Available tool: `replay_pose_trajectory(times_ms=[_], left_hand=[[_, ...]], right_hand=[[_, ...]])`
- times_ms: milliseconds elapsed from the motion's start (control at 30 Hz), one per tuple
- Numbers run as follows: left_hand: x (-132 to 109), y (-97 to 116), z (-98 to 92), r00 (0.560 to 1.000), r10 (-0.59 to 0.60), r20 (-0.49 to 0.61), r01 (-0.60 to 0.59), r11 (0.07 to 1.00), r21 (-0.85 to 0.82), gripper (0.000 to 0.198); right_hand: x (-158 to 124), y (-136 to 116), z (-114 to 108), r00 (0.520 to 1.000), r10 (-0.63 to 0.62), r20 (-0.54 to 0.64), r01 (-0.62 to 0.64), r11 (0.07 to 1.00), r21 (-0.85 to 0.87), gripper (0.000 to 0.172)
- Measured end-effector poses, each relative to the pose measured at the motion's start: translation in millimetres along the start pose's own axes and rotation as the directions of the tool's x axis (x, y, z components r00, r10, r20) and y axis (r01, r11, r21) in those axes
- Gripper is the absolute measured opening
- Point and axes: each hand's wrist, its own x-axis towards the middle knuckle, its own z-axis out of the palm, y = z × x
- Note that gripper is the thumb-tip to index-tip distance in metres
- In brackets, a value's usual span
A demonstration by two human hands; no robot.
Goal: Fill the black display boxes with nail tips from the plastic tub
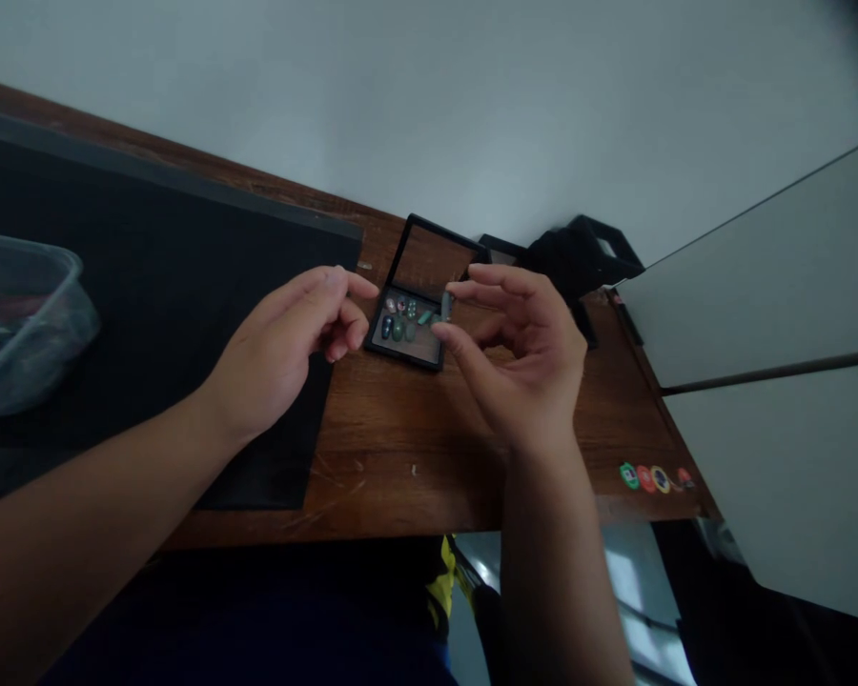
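A small black-framed case (403,356) stands open on the wooden table, its see-through lid (429,255) tilted up at the back. Several small glossy pieces (398,329), dark, green and pinkish, lie inside; most look oval, and their exact kind is unclear. My right hand (525,353) is over the case's right side, pinching a small greyish piece (446,305) upright between thumb and fingertips. Just left of the case is my left hand (293,333), with nothing visible in it. Its index finger reaches out towards the case, while the other fingers are loosely bent.
A black mat (186,238) covers the table's left part, with a clear plastic tub (43,333) of blurred contents on it. Black boxes (607,243) stand behind my right hand. Round coloured stickers (644,477) mark the wooden table (407,476) near its front right corner.
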Motion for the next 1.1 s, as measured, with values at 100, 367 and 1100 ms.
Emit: replay_pose_trajectory(times_ms=[100,367,1100], left_hand=[[0.7,-0.2,0.2,1.000,-0.016,0.001,0.016,1.000,-0.012,0.031],[4.0,-2.4,-1.4,0.996,-0.043,-0.078,0.042,0.999,-0.015,0.042],[1.1,-0.8,3.5,0.996,-0.039,-0.075,0.040,0.999,0.004,0.044]], right_hand=[[3.2,7.5,-1.2,0.999,0.043,-0.023,-0.043,0.999,-0.002,0.038],[3.5,23.5,3.6,0.971,0.192,0.141,-0.169,0.973,-0.156,0.032],[7.1,37.0,12.4,0.914,0.321,0.246,-0.306,0.947,-0.098,0.035]])
